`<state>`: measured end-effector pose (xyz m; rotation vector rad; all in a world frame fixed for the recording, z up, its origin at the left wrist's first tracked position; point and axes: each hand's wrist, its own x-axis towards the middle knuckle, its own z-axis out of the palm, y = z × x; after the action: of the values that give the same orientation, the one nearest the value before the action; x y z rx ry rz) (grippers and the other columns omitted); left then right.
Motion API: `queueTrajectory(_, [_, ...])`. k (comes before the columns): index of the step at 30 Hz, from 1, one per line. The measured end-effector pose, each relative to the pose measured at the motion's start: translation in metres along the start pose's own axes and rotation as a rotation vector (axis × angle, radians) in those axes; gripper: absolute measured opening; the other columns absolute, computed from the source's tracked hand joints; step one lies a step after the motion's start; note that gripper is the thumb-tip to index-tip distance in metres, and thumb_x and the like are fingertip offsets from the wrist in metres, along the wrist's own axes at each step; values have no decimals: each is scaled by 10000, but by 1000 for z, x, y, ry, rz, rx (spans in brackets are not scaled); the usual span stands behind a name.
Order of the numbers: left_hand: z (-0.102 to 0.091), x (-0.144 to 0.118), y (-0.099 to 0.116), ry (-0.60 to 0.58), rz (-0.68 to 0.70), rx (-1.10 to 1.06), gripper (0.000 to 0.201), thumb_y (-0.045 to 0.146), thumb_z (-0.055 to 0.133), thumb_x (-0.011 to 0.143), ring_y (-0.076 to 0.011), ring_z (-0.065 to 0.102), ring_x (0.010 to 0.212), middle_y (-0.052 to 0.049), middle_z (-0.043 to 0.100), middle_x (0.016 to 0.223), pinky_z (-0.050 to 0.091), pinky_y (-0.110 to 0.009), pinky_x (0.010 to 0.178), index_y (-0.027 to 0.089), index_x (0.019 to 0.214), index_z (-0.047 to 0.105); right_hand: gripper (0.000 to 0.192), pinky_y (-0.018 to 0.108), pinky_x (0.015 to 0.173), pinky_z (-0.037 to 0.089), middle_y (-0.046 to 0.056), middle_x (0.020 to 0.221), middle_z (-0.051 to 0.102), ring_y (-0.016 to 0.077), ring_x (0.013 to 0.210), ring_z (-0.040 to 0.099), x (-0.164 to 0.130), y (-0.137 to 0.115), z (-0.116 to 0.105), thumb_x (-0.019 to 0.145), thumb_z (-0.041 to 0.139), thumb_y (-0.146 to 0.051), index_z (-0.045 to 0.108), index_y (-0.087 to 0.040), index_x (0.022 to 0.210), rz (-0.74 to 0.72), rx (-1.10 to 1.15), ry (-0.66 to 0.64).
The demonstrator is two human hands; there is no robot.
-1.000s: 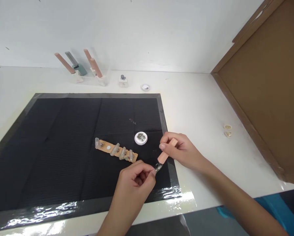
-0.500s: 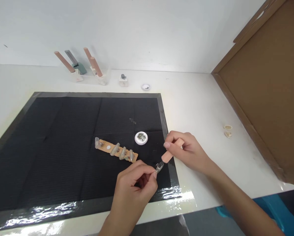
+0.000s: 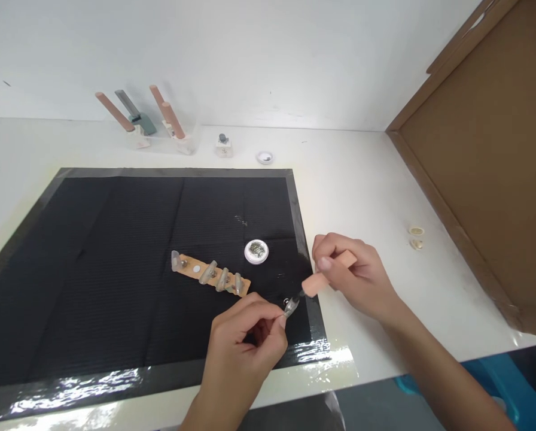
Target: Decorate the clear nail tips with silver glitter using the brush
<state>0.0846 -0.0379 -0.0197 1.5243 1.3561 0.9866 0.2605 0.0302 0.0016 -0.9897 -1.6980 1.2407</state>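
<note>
My left hand [image 3: 244, 342] pinches a clear, silvery false nail [image 3: 291, 307] between thumb and fingertips, low over the right part of the black mat. In my right hand [image 3: 355, 269] is a nail polish brush with a peach handle [image 3: 317, 285]. Its dark tip lies at the far end of the false nail; whether it touches is too small to tell. A small silver ring-like piece shows beside the nail. Left of the hands, an orange-brown strip [image 3: 189, 271] carries several glittery false nails [image 3: 222, 279]. Above it rests a white round pot [image 3: 256, 261] with shiny flakes.
The black mat [image 3: 115, 257] is taped to a white table. Along the back stand polish bottles with peach and grey-green caps [image 3: 173, 121], a small square bottle [image 3: 224, 148] and a white lid [image 3: 265, 158]. Two cream pieces [image 3: 416, 244] lie right, near a cardboard box [image 3: 483, 179].
My right hand has moved right with the brush, drawing its tip back toward the nail's far end. My left hand keeps its hold on the false nail.
</note>
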Motion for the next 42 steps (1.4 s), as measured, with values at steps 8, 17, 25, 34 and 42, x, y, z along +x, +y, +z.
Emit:
queueTrajectory(8, [3, 1, 3, 51, -107, -150, 175, 94, 553, 731, -91, 439, 487, 22, 504, 556, 348, -202, 454, 165, 590, 630, 250, 202, 451, 330, -31, 580, 560, 73, 488, 403, 0, -2, -5, 897, 547, -266, 514, -186, 663, 65, -102, 67])
queueTrajectory(17, [0, 4, 0, 2, -447, -471, 135, 186, 614, 690, -29, 286, 371, 56, 436, 523, 195, -165, 331, 153, 559, 627, 26, 234, 524, 384, -8, 730, 553, 107, 612, 483, -3, 0, -12, 856, 601, -229, 590, -208, 865, -31, 119, -106])
queueTrajectory(25, [-4, 7, -3, -22, -611, -676, 162, 221, 684, 623, -1, 286, 313, 76, 407, 492, 163, -132, 296, 138, 512, 602, 142, 257, 594, 409, -23, 660, 586, 112, 618, 482, -1, -4, -11, 769, 572, -54, 562, -194, 792, -265, -135, -198])
queueTrajectory(34, [-4, 8, 1, 1, -646, -718, 156, 202, 702, 586, -4, 299, 304, 79, 410, 460, 167, -128, 288, 134, 493, 596, 139, 269, 580, 408, -32, 613, 545, 104, 568, 480, -1, -9, -10, 772, 532, -64, 537, -202, 773, -382, -209, -240])
queueTrajectory(42, [-4, 10, 2, -3, -657, -726, 188, 220, 714, 574, -4, 293, 306, 76, 411, 457, 159, -133, 288, 131, 475, 582, 128, 265, 556, 410, -29, 619, 525, 115, 590, 480, -4, -9, -11, 767, 562, -90, 539, -214, 792, -416, -161, -162])
